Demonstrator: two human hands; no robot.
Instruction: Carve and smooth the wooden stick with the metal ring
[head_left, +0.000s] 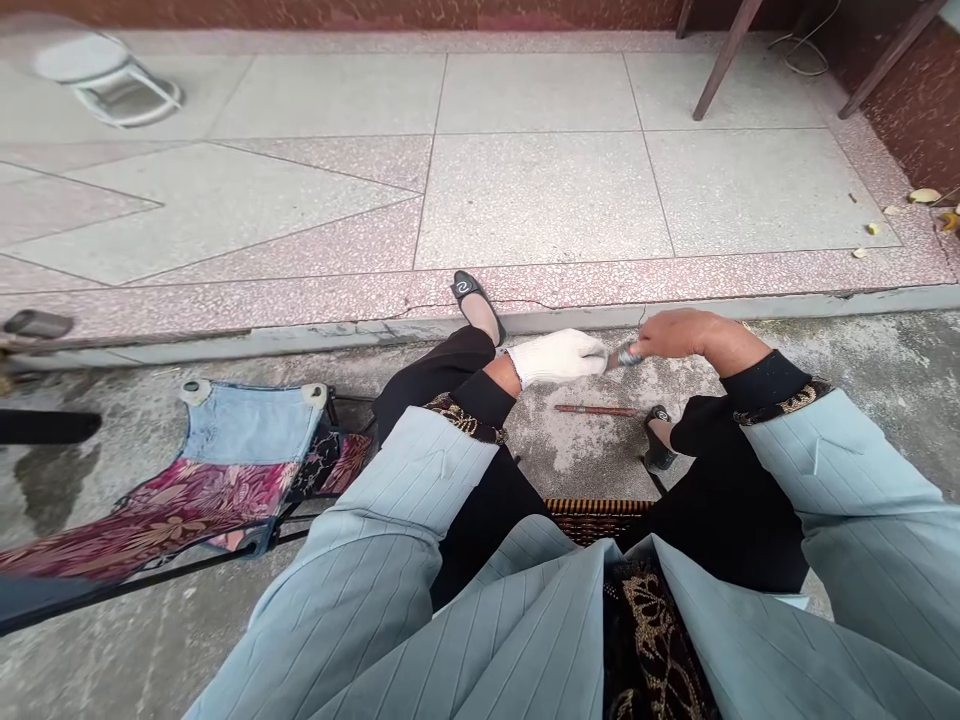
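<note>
My left hand (561, 357) wears a white knitted glove, and its fingers are curled closed. What they hold, if anything, is hidden. My bare right hand (671, 335) is closed round the grey-blue, wrapped-looking handle of a small tool (626, 355). The tool's narrow brownish end points left and reaches the gloved fingertips; its exact kind is too small to tell. Below both hands, a thin reddish-brown stick (596, 410) lies across the concrete between my feet.
A low step edge (360, 340) runs just beyond my hands, with a tiled terrace above. At left stands a folding lounger (225, 480) with patterned fabric. A white stool (120, 80) is at the far left, wooden legs (727, 60) at the back right. Peels (924, 196) lie at right.
</note>
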